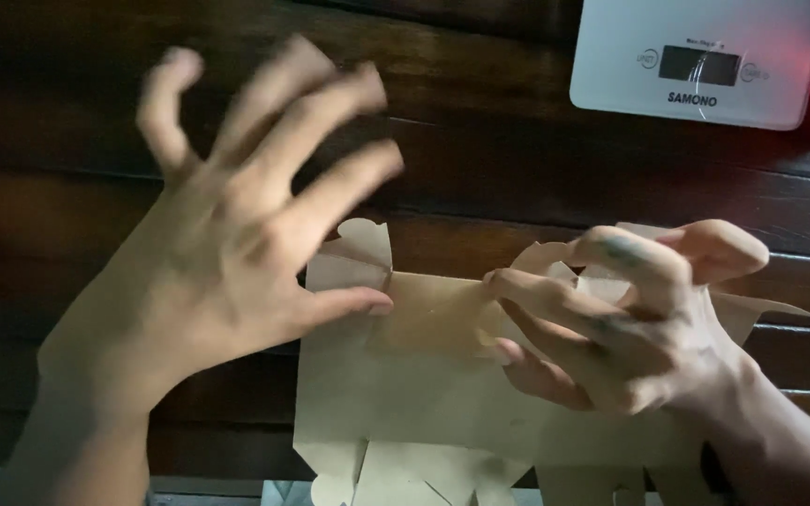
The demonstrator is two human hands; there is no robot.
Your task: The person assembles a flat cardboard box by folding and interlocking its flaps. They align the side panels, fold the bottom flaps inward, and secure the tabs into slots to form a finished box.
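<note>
Flat brown cardboard box blank (405, 394) on dark wooden slats (480, 178). Left hand (227, 234) splayed open, blurred, thumb touching it; right hand (630, 319) curled, pinching a flap.

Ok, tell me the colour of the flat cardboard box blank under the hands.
Plain light brown kraft, unprinted; the cardboard box blank shows best in the head view.

The flat cardboard box blank (405, 394) is plain tan-brown. The slatted wooden table (517, 178) is dark brown. The kitchen scale (700, 61) is white with a black display.
</note>
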